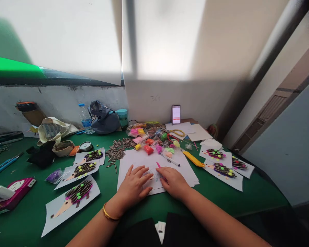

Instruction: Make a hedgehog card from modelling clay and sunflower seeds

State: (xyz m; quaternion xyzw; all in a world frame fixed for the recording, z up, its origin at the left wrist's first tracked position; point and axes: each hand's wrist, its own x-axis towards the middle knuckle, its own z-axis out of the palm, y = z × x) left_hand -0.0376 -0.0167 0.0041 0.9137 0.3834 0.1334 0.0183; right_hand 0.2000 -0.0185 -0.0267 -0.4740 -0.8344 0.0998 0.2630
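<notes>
White paper sheets (128,161) lie stacked in front of me, with a small drawing (152,172) on the top one. My left hand (134,183) rests on the paper left of the drawing, fingers spread, holding nothing. On the drawing's right side, my right hand (172,180) has its fingers pressed together round a pink tool (158,165), whose tip shows above them. A pen (170,159) lies across the paper's upper part. Coloured clay packets (148,149) are heaped at the paper's far edge, beside a pile of sunflower seeds (117,149).
Hedgehog pictures (67,209) lie at the left, others (225,176) at the right. A yellow cutter (193,159) is right of the paper. Farther back are scissors (178,132), a phone (176,114), a blue bag (105,120) and a bottle (86,120).
</notes>
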